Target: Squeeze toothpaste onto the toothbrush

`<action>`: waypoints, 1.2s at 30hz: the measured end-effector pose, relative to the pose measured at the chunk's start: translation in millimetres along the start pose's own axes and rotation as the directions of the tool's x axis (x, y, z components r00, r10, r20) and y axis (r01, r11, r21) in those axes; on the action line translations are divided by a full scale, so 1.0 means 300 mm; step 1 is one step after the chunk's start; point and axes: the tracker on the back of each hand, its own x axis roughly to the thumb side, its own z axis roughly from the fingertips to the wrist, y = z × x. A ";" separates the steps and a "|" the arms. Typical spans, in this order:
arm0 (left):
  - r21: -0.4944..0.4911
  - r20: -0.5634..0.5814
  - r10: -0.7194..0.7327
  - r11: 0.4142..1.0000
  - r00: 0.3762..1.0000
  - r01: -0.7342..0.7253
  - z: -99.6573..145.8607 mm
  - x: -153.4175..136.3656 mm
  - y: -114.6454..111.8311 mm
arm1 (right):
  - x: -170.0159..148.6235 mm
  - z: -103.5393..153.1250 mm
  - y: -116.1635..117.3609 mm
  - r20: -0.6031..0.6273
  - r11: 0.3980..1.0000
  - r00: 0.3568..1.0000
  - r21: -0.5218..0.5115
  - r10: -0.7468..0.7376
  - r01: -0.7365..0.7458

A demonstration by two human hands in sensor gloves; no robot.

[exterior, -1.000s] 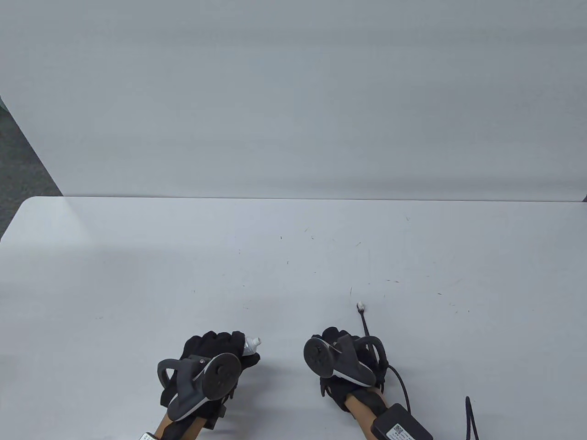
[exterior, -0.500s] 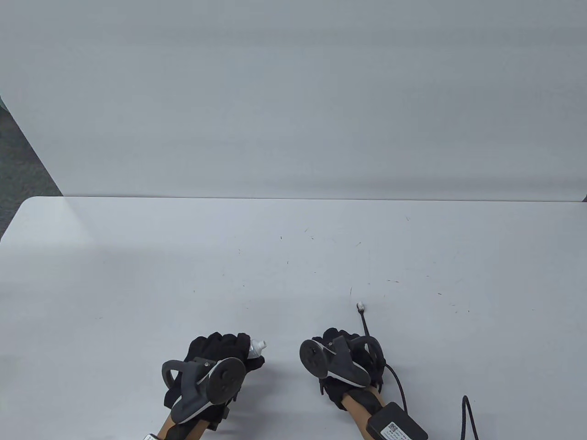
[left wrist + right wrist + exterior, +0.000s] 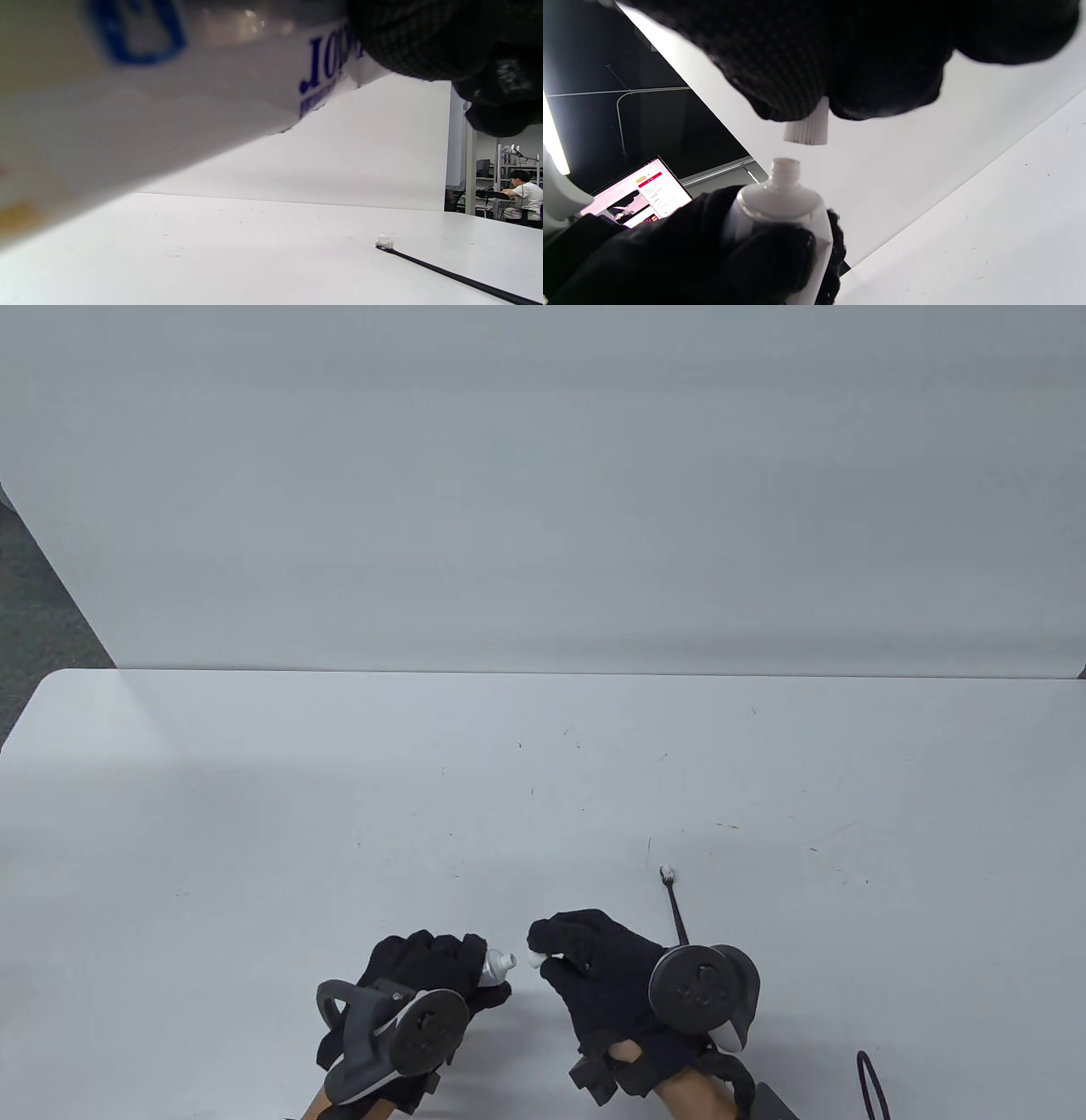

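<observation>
My left hand (image 3: 458, 965) grips a white toothpaste tube (image 3: 495, 966) low at the table's front, its bare nozzle pointing right. My right hand (image 3: 543, 954) pinches the small white ribbed cap (image 3: 536, 960) just off the nozzle, with a small gap between them. In the right wrist view the cap (image 3: 806, 127) hangs from my fingertips just above the open nozzle of the tube (image 3: 780, 199). The tube (image 3: 169, 106) fills the upper left of the left wrist view. A black toothbrush (image 3: 674, 903) with a white head lies on the table behind my right hand; it also shows in the left wrist view (image 3: 384, 241).
The white table (image 3: 339, 780) ends at a white backdrop panel (image 3: 543, 475). A black cable (image 3: 874, 1082) loops at the front right edge. Dark floor shows past the table's left corner.
My right hand has turned over and moved left to the tube's nozzle, with the cap now showing in its fingertips. My left hand with the tube has shifted right and slightly nearer.
</observation>
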 end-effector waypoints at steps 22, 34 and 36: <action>0.005 0.017 0.012 1.000 1.000 -0.012 0.005 0.019 0.005 | -0.009 0.004 0.025 -0.079 0.987 0.989 0.095 -0.121 0.129; 0.001 0.043 0.007 1.000 0.999 -0.007 0.006 0.027 0.004 | -0.028 0.007 0.039 -0.133 0.986 0.989 0.146 -0.059 0.078; 0.001 0.040 0.014 1.000 0.999 -0.015 0.007 0.026 0.005 | -0.029 0.006 0.034 -0.125 0.981 0.987 0.153 -0.098 0.117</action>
